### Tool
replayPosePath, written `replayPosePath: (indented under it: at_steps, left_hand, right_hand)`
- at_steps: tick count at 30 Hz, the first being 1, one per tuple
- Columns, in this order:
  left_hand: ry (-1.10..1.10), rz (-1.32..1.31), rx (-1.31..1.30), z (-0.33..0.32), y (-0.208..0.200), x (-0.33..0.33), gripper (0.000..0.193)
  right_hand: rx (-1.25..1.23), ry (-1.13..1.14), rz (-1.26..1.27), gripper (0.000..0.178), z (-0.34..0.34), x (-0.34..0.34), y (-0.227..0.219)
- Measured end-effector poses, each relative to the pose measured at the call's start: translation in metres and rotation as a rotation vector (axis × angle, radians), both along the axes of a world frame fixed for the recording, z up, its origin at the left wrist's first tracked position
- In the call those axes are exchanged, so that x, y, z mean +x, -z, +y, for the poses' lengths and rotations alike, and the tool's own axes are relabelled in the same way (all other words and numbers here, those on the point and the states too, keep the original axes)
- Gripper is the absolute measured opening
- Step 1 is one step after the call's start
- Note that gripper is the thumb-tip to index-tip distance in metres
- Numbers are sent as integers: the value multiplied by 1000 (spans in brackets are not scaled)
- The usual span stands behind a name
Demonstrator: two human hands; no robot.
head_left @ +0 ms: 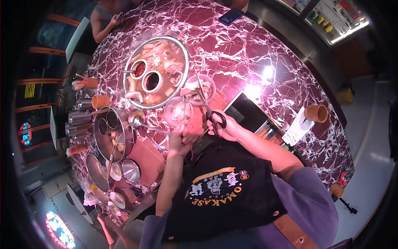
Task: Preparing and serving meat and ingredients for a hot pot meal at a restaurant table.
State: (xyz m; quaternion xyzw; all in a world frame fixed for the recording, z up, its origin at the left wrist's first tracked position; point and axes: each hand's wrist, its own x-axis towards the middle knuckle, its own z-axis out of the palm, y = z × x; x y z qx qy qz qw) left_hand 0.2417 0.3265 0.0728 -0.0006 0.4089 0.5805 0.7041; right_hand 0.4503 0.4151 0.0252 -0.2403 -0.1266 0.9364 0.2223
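My right hand (pixel 224 126) is closed round the black handles of a pair of scissors (pixel 204 93). Their long blades reach over a bowl of pale food pieces (pixel 207 88). Just left of it, my left hand (pixel 181 140) is closed, and what look like slim metal tongs (pixel 185 108) extend from it over a second bowl of pale chunks (pixel 177 111). Whether the tongs grip anything is too small to tell. Beyond both bowls stands a wide metal pot (pixel 187 62) of broth and meat, with a cup of red sauce (pixel 140 68) and a cup of dark sauce (pixel 152 81) in it.
A ladle (pixel 137 120) lies left of my left hand, its handle reaching toward it. Further left are a second pot (pixel 132 143), metal cups (pixel 78 117) and bowls (pixel 131 170). A black-topped box (pixel 242 108) sits right. Other people are at the far left and lower left.
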Motion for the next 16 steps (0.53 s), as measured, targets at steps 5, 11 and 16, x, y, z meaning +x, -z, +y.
replayPosePath:
  at_steps: [5, 11, 16]
  left_hand:
    - [-18, 67, -92, -10, 20, 13, 19]
    - [40, 100, -85, -19, 24, 16, 19]
    - [6, 143, -68, -16, 28, 15, 20]
  right_hand:
    - [64, -15, -225, 34, 1, 13, 4]
    - [29, -39, -268, 33, 1, 24, 13]
    - [166, -105, -338, 36, -7, 32, 17]
